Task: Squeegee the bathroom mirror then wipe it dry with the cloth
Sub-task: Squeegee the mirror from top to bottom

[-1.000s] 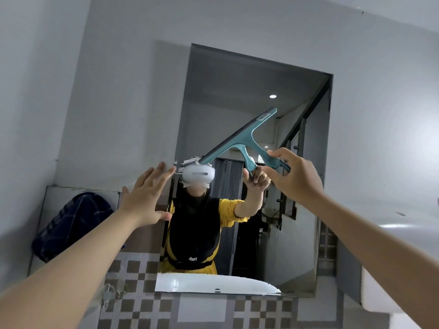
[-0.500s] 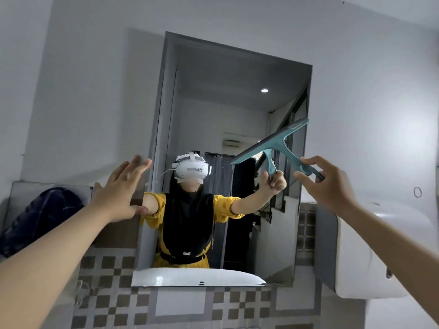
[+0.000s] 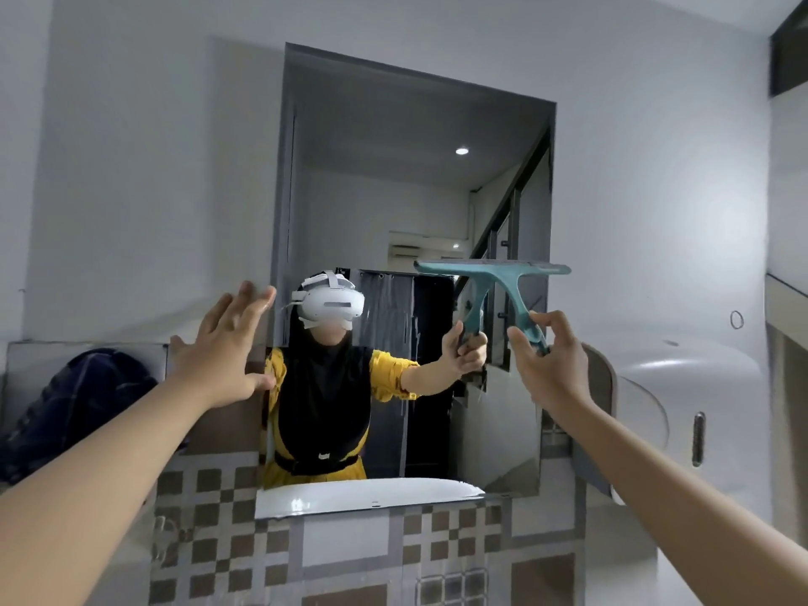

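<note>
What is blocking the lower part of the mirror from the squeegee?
Nothing visible. The right hand holds the squeegee with its blade level across the right half of the mirror, and the glass below it is bare. The left hand rests open at the mirror's left edge, clear of that path.

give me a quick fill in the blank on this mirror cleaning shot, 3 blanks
1. The right hand holds the teal squeegee by its ____.
2. The squeegee's blade lies roughly ____ across the mirror.
3. The left hand, fingers spread, rests at the mirror's ____ edge.
4. The dark blue cloth lies to the ____ of the mirror.

Missing words: handle; level; left; left
</note>
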Tool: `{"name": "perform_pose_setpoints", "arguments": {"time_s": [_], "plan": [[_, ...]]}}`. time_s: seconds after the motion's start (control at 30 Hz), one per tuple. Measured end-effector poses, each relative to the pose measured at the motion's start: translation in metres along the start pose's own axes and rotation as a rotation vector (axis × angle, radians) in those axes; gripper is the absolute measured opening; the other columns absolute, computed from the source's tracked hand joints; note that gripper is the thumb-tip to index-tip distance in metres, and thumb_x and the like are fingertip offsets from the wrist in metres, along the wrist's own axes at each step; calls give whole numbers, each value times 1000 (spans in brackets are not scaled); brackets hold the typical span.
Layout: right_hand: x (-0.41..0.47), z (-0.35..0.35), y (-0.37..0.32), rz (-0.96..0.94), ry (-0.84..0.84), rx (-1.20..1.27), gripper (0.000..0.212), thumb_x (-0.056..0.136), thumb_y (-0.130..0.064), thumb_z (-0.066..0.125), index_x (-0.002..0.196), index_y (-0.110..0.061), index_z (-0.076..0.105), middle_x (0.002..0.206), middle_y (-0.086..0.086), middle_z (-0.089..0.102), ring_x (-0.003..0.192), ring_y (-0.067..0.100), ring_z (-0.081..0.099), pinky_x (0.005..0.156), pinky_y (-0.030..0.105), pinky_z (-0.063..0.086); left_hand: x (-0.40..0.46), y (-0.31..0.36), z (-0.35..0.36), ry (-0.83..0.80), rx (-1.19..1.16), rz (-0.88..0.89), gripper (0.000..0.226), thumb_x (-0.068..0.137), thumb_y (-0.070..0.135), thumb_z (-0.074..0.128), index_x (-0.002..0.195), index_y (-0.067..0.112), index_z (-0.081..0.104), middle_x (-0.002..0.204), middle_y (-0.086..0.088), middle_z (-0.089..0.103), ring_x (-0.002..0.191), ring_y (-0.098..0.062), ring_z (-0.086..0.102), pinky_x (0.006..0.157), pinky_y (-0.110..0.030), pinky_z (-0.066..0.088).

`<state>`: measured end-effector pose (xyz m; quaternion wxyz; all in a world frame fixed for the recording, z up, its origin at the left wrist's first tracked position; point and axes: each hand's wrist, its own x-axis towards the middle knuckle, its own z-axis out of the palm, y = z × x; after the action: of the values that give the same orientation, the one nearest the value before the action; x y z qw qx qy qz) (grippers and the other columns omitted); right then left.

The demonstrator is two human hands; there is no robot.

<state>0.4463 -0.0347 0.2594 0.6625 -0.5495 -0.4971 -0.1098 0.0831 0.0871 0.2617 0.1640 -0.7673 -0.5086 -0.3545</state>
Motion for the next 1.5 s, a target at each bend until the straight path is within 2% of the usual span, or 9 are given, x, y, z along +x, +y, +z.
{"name": "perform_pose_setpoints", "arguments": {"time_s": [0.1, 0.27, 0.37, 0.57, 0.73, 0.9, 1.1, 1.3, 1.5], "plan": [[-11, 11, -14, 78, 25, 79, 21, 89, -33, 63, 103, -25, 49, 85, -8, 55, 55, 15, 52, 56, 40, 54, 1, -2, 2, 2, 3, 3, 122, 69, 44, 77, 138, 49, -23, 155, 12, -26, 145, -20, -13, 102, -76, 15], [-32, 37, -46, 286, 61, 301, 20, 92, -28, 58, 103, -19, 46, 79, 9, 52, 43, 13, 41, 33, 18, 36, 0, -2, 4, 2, -5, 7, 121, 71, 45, 75, 137, 49, -27, 154, 11, -28, 145, -18, -16, 102, -75, 14], [-42, 63, -70, 405, 85, 406, 20, 91, -28, 55, 103, -18, 42, 80, 11, 54, 33, 12, 44, 36, 23, 40, 0, -1, 3, -3, -6, 10, 121, 72, 43, 75, 137, 48, -28, 154, 9, -29, 145, -19, -17, 103, -75, 14], [-72, 123, -127, 514, 94, 573, 19, 91, -27, 55, 93, -24, 36, 91, 17, 64, 53, 21, 59, 47, 27, 49, 1, -25, 5, 20, -81, 76, 127, 70, 40, 77, 125, 55, -37, 156, 4, -25, 144, -24, -18, 105, -69, 25], [-96, 140, -158, 482, -23, 599, 19, 96, -20, 51, 106, -13, 36, 75, 4, 55, 35, 0, 55, 35, 13, 41, -1, -8, 6, 33, -36, 125, 119, 72, 47, 74, 139, 45, -25, 157, 2, -22, 145, -27, -12, 100, -78, 18], [-119, 175, -179, 447, -32, 519, 22, 90, -35, 53, 91, -28, 33, 71, -5, 56, 103, 34, 58, 81, 52, 55, -10, -17, 7, 57, -3, 170, 103, 79, 51, 62, 145, 37, -16, 158, -1, -18, 146, -26, -7, 109, -67, 19], [-127, 172, -175, 366, 60, 522, 20, 90, -27, 60, 93, -23, 41, 72, -8, 54, 70, 15, 62, 71, 40, 58, -28, -31, 34, 139, 87, 220, 103, 68, 59, 69, 149, 31, 12, 158, -10, 13, 141, -35, 25, 97, -73, 24], [-137, 165, -151, 283, 0, 465, 23, 90, -25, 64, 104, -19, 48, 75, -5, 54, 53, 19, 59, 42, 35, 55, -26, -35, 43, 120, 85, 218, 115, 67, 73, 60, 144, 40, -18, 156, -2, -23, 145, -28, -11, 105, -61, -2], [-129, 148, -116, 61, -19, 245, 22, 87, -26, 69, 99, -23, 51, 71, -16, 52, 51, 25, 63, 47, 43, 57, -26, -39, 43, 82, 128, 233, 121, 60, 79, 59, 143, 40, -21, 155, -2, -25, 142, -29, -18, 106, -65, -1]]}}
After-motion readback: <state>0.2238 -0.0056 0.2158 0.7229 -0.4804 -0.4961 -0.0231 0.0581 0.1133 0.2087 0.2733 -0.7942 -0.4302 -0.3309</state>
